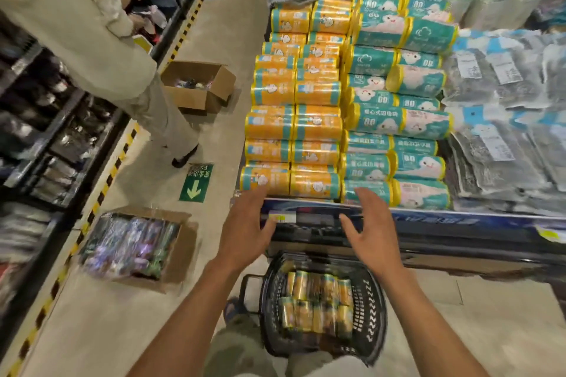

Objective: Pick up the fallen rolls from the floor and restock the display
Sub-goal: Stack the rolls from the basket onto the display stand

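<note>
A display (428,215) carries orange and teal rolls (294,128) in tight rows, faced for sale. On the floor a basket (372,309) holds spare rolls (315,303), apparently gathered for restocking; blur hides their labels. Left hand (248,223) and right hand (370,223) hover empty, fingers spread, at the front row.

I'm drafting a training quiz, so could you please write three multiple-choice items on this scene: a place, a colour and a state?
1. Where is the basket? A on a shelf; B on the floor; C on a trolley.
2. What colour are the rolls in it? A orange; B purple; C white.
3. How are the left hand and right hand? A gripping rolls; B fists; C open, empty.
Answers: B, floor shows around it; A, orange wrappers; C, fingers spread, holding nothing.
</note>
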Demonstrator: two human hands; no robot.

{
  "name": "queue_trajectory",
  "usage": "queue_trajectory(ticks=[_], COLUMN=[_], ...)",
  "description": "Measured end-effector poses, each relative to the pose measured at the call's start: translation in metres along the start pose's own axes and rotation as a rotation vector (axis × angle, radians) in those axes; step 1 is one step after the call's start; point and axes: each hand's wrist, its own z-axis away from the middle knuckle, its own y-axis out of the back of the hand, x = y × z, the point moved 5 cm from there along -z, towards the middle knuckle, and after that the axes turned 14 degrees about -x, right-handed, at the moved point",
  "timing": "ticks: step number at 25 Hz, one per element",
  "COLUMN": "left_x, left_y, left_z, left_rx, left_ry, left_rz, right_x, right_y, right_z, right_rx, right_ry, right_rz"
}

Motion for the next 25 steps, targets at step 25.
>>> queue_trajectory(ticks=[25], left_x=[-0.298], left_y=[-0.557], left_z=[0.033], left_rx=[-0.584], left_ry=[0.558], left_rz=[0.139], right_x=[0.382], right_y=[-0.486], right_z=[0.094], right_rx=[-0.476], right_ry=[-0.473], right_rz=[-0.186])
